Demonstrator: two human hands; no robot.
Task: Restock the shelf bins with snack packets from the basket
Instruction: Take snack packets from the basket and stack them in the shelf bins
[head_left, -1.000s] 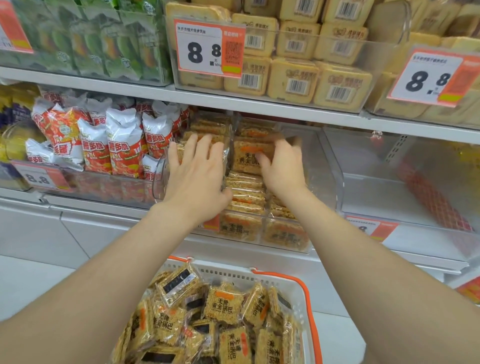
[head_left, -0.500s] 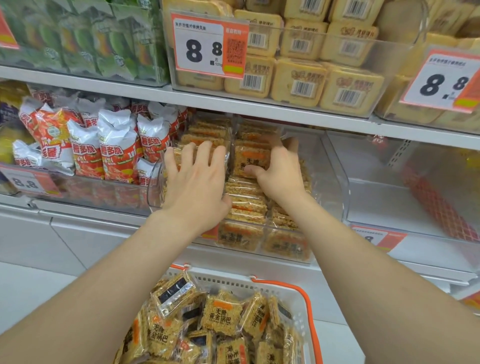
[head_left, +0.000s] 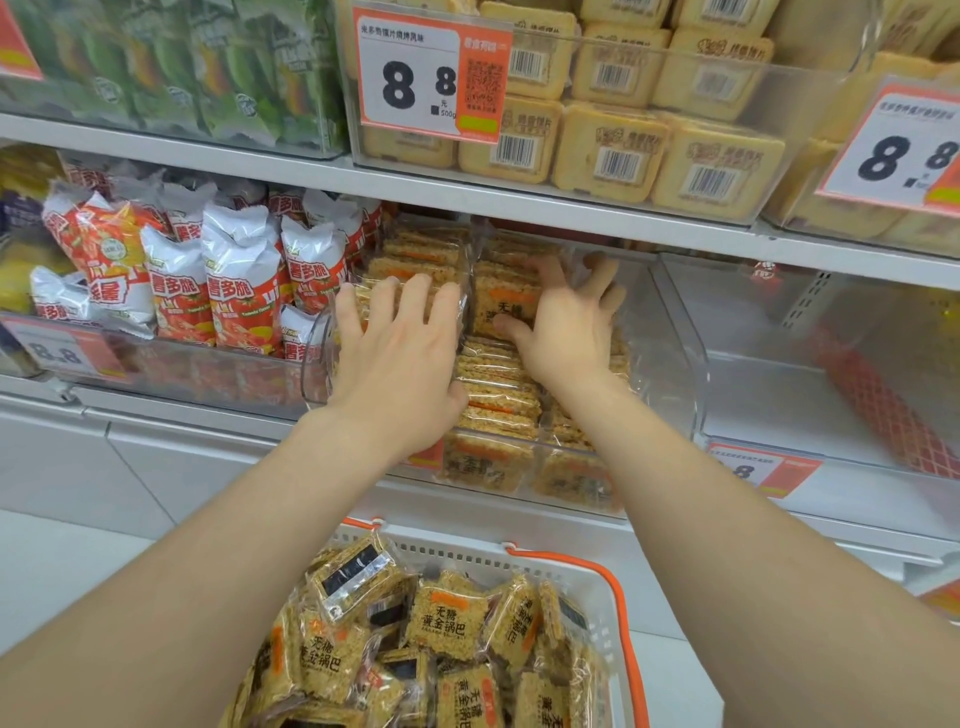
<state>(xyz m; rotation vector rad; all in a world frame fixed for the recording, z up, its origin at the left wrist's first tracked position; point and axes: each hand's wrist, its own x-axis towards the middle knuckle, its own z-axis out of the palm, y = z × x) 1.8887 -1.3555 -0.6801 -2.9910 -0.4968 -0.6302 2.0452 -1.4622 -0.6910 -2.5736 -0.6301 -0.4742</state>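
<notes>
Grips (2) in 1 bin

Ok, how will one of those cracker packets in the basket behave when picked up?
Probably stiff: each cracker packet holds a flat square slab, and those in the bin sit in neat rows without sagging. Likely light, as the slab looks puffed and grainy. The glossy clear wrap may slip, and hard squeezing might crack it.

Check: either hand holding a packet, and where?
Nothing held: left hand lies flat on the golden clear-wrapped rice-cracker packets, right hand splayed open, thumb touching one.
</notes>
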